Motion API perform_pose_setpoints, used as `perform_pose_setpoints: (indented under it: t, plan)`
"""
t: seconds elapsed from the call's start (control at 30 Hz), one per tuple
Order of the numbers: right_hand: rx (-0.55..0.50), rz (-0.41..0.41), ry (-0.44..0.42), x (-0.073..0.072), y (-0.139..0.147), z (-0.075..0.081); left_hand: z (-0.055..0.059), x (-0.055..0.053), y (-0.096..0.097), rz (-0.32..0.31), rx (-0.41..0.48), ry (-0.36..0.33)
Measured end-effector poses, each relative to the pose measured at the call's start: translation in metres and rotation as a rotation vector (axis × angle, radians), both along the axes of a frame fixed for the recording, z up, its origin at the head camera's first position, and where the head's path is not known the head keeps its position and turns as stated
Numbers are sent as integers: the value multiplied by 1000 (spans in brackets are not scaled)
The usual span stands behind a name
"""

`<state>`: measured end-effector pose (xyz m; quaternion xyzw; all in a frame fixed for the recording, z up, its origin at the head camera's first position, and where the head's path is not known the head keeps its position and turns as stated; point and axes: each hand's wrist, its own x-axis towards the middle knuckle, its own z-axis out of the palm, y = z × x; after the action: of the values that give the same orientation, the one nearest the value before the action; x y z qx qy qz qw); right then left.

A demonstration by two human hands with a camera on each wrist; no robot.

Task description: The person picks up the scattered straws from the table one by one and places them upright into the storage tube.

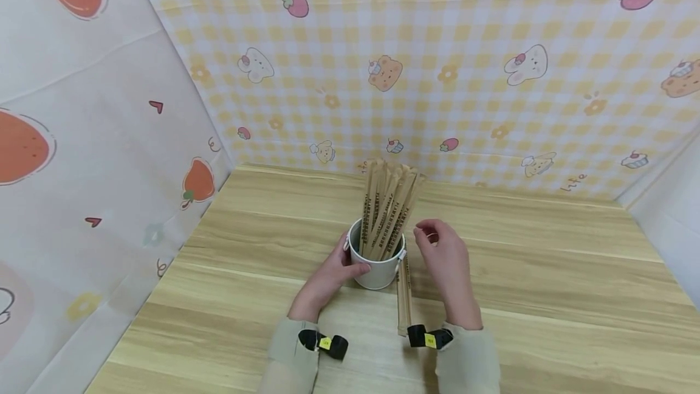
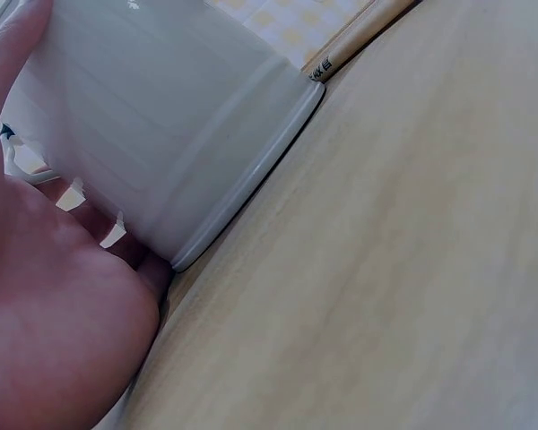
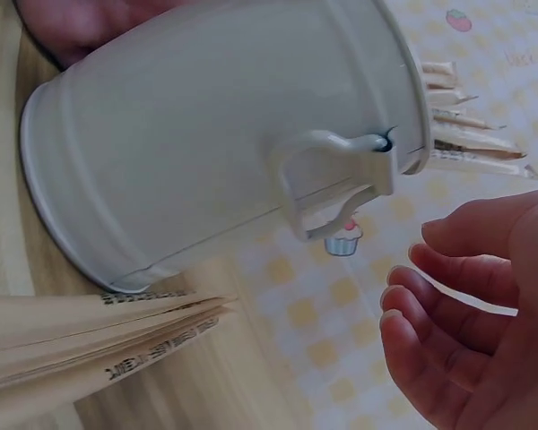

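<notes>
A small white metal bucket (image 1: 376, 275) stands upright on the table, packed with several paper-wrapped straws (image 1: 387, 211) that lean over its rim. My left hand (image 1: 330, 273) holds the bucket from the left, thumb across the front and fingers round the far side. To the right of the bucket, my right hand (image 1: 447, 257) hovers with loosely curled fingers and nothing in them. In the right wrist view its fingertips are apart from the bucket's handle lug (image 3: 291, 179). A few more wrapped straws (image 1: 403, 304) lie on the table beside the bucket, between it and my right wrist.
The wood-grain table (image 1: 547, 272) reaches back to a yellow checked cloth (image 1: 350, 78) hung behind it. A white printed cloth (image 1: 109, 138) hangs along the left side. Each wrist carries a black strap with a camera.
</notes>
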<state>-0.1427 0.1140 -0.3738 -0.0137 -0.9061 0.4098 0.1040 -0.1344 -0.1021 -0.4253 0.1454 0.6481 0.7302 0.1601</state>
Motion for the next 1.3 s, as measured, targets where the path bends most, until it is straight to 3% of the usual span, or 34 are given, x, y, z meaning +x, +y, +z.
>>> perform_pose_setpoints:
  t: [0.3,0.53,0.7,0.93,1.17,1.3]
  plan:
    - [54,53,-99,-5,-1,-16,0,0,0,4,5,-5]
    - [80,88,-157,-5,-4,-27,-26,-9,-1,32,-3,28]
    - [115,120,-216,-6,-7,-33,-28,-10,-1,34,-4,34]
    - [154,143,-231,-8,-10,-43,-24,-10,-1,17,9,15]
    - [174,141,-235,-7,-12,-49,-3,-1,0,14,-35,5]
    - [167,130,-237,-7,-14,-51,2,1,0,20,-45,-11]
